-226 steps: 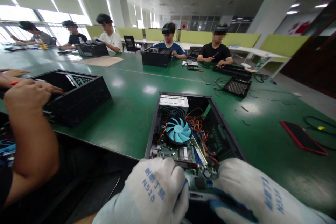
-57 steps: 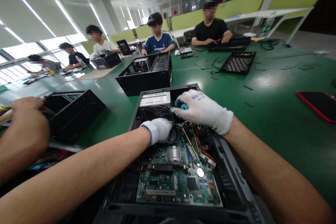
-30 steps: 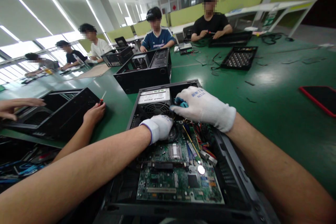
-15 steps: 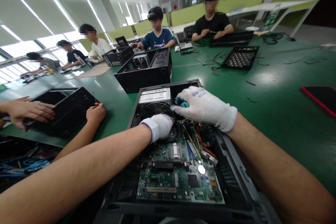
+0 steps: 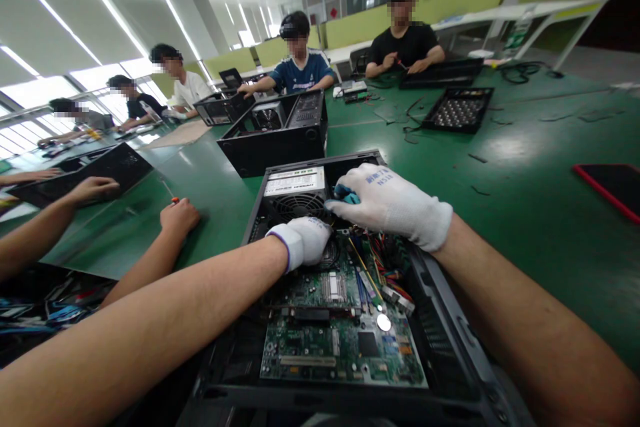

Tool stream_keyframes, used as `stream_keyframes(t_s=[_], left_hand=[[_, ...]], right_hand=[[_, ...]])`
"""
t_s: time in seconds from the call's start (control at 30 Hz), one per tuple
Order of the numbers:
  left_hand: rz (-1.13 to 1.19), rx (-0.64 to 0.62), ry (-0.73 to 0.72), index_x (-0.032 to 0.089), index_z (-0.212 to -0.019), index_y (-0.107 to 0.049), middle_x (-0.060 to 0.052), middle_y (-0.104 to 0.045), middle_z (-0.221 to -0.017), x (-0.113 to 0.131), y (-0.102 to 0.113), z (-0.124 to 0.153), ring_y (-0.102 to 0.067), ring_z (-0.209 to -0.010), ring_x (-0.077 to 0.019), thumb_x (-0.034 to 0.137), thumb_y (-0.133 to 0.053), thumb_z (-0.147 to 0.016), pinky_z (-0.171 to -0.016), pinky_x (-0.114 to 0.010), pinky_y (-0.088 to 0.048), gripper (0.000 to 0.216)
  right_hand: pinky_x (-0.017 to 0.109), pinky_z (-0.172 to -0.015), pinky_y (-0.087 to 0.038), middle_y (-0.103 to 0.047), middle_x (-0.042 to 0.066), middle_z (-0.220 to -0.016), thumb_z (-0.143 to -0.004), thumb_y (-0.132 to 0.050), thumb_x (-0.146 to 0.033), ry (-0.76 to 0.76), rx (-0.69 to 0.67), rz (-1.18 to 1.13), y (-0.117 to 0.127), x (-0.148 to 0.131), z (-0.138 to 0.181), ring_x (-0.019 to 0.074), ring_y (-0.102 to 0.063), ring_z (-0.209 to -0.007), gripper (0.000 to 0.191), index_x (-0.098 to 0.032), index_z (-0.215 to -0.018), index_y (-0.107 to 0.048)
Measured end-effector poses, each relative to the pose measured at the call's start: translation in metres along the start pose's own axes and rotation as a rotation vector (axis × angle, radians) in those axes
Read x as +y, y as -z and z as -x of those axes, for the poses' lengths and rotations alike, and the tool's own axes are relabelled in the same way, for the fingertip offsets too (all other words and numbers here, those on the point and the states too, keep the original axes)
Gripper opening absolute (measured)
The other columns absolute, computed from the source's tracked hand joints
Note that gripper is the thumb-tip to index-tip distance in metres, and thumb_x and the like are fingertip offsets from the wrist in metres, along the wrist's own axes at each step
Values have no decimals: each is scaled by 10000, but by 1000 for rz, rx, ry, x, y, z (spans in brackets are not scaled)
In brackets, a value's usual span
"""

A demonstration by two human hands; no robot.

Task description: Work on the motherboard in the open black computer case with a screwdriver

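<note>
An opened computer case (image 5: 450, 320) lies before me with a green motherboard (image 5: 345, 347) inside. My left hand (image 5: 313, 240), in a white glove, is closed over the CPU fan (image 5: 330, 255), just below the power supply (image 5: 295, 190). Its fingertips are hidden. My right hand (image 5: 377, 200), gloved too, has its blue-coated fingers curled together beside the power supply. Whatever either hand grips is out of sight. Under the right hand run bundled coloured cables (image 5: 387, 257). A silver coin cell (image 5: 383, 322) sits on the board.
At left, a co-worker's hand (image 5: 179, 220) holds a screwdriver (image 5: 170, 192) near a dark case panel (image 5: 117, 170). Ahead stands another computer case (image 5: 275, 147). A black drive-like tray (image 5: 460, 110) and a red-edged phone (image 5: 613, 187) lie on the green table (image 5: 530, 153). Several people sit across.
My hands stay in the same place. At left, the co-worker's case has shifted left and tilted, and their other hand has moved. A person across has stretched an arm out to a case.
</note>
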State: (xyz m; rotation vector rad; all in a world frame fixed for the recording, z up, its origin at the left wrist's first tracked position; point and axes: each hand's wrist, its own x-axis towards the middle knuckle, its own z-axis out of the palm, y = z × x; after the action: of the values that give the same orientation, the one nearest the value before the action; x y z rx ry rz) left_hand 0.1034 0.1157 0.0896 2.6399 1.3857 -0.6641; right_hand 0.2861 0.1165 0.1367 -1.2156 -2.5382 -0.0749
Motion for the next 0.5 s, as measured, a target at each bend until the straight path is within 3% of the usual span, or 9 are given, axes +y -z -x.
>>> stream_keyframes(t_s=[0.13,0.33,0.5], left_hand=[[-35,-87,5,101,-1180,-702,-175,-720,-1208,1,2,0,-686,-1137,-322,346,-805,-786,-1005,-392,-549,474],[-48,-106,-8,100,-1265,-671,-195,-681,-1321,2,1,-3,-679,-1176,-333,299,-777,-784,-1024,-393,-540,532],[-35,-131,-36,89,-1286,-661,-214,-681,-1311,2,3,-3,-684,-1152,-366,371,-784,-761,-984,-428,-567,609]], right_hand=[[345,-815,-424,-738,121,-983,-985,-507,-559,-6,-9,4,1,-1,0,263,-654,-938,451,-151,-995,-700],[350,-824,-433,-742,128,-995,-988,-502,-565,-13,-22,6,1,-2,-1,271,-658,-954,470,-143,-1007,-707],[354,-849,-443,-745,136,-1027,-983,-514,-565,-7,-18,-18,0,0,-1,274,-657,-971,487,-134,-1070,-722]])
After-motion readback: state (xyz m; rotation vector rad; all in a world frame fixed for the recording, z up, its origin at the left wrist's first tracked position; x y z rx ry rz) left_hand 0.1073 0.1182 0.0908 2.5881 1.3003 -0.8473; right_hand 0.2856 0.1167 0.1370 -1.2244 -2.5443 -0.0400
